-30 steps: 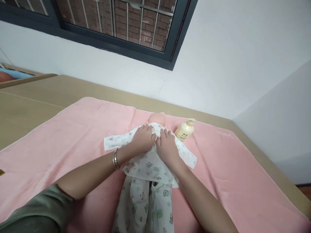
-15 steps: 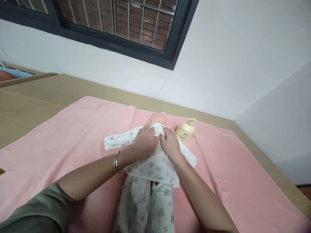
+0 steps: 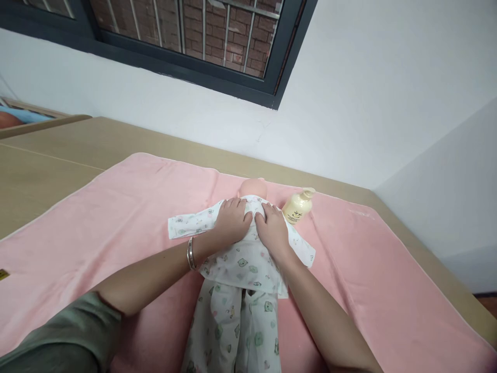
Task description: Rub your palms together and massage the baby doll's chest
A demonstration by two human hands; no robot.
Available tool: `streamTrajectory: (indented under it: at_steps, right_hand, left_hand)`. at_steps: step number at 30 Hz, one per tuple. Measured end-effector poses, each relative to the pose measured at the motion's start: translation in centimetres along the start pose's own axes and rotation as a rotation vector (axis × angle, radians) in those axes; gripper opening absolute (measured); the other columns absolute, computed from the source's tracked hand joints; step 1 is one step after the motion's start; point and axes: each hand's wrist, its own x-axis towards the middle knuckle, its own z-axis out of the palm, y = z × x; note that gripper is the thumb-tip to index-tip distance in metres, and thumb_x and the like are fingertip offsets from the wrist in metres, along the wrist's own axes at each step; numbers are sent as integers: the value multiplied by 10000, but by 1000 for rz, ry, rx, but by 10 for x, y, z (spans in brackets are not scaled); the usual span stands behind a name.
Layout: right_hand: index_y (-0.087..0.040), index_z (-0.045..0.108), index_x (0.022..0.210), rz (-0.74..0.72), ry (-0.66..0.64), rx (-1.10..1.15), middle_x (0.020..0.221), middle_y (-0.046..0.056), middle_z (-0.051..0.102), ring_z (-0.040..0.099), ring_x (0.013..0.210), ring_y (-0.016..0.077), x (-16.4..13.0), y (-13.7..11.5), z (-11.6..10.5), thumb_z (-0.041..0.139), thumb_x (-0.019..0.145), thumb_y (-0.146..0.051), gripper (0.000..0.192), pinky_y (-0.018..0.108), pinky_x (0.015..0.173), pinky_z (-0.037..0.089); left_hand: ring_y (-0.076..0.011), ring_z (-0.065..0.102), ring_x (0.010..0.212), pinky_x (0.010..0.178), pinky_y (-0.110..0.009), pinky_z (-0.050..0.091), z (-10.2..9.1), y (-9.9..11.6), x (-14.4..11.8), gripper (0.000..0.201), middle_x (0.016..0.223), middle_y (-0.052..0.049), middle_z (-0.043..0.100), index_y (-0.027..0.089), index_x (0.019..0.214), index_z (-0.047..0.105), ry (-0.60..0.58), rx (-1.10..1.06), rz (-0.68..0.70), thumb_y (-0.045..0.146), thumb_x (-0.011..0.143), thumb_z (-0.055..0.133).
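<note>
A baby doll [image 3: 253,187] lies on a pink mat, its head pointing away from me. It wears a white patterned shirt [image 3: 244,264] and matching trousers [image 3: 233,321], with both sleeves spread out sideways. My left hand [image 3: 233,220] rests flat on the upper left of the shirt, fingers extended. On the upper right of the shirt lies my right hand [image 3: 273,228], also flat, its thumb close to the left one. Neither hand grips anything. A cream pump bottle [image 3: 298,206] stands just beyond my right hand, beside the doll's right-hand sleeve.
The pink mat [image 3: 135,207] covers much of a wooden surface [image 3: 50,171]. Behind it rises a white wall [image 3: 349,103] with a dark-framed barred window [image 3: 186,57]. A wooden-edged frame with something blue [image 3: 31,115] stands at the far left.
My left hand has shifted very slightly along the shirt, and the cloth between the hands looks smoother. The view has moved a little; the bottle has stayed in place.
</note>
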Motion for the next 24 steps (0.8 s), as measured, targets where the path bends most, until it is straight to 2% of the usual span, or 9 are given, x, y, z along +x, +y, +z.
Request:
streamTrajectory:
  at_steps: [6,8,11,14,17,22,24]
  right_hand:
    - [-185,685,1205,30,52,107,1242,108,706,592,1195,290,-3,-1,-3,454,907,-286,390,440,1084,415]
    - [-183,660,1272,44,85,144,1330,107,673,573,1262,290,-7,-5,-7,456,909,-298,432,447,1107,411]
    - [-167,587,1396,29,118,120,1510,114,542,459,1420,298,-15,-14,-9,451,922,-306,513,482,1183,342]
    - [-159,553,1445,-6,24,43,1580,115,458,339,1508,315,-21,-21,-5,454,939,-311,537,541,1242,224]
    - [-151,577,1425,-8,-78,0,1580,131,454,333,1512,327,-23,-25,-4,456,952,-315,516,566,1248,198]
    - [-159,524,1472,-12,9,-34,1614,121,403,310,1526,296,-25,-29,-9,442,974,-315,528,528,1253,217]
    - [-162,494,1497,-22,-27,-63,1634,123,366,272,1541,316,-26,-30,-10,447,975,-318,547,551,1251,204]
  left_hand:
    - [-310,619,1130,1023,-459,451,-8,-2,4,326,1148,-166,699,134,1137,635,-60,-80,-6,285,946,418]
    - [-301,624,1142,1018,-441,460,-13,-4,6,322,1153,-153,709,147,1116,649,-80,-123,-20,284,953,407]
    - [-293,624,1165,1010,-422,472,-20,-5,9,316,1170,-136,718,165,1083,670,-87,-164,-51,281,953,406]
    - [-287,621,1183,1016,-411,474,-25,-5,10,319,1183,-130,721,169,1070,677,-83,-181,-72,262,948,398]
    - [-284,617,1202,1033,-410,468,-28,-5,11,333,1202,-131,717,163,1082,677,-78,-182,-95,238,943,384]
    - [-283,615,1214,1043,-413,469,-29,-5,12,342,1216,-133,717,160,1101,680,-79,-183,-90,233,936,389]
    - [-285,617,1212,1042,-413,472,-29,-5,12,342,1217,-135,718,159,1101,683,-76,-180,-90,233,933,394]
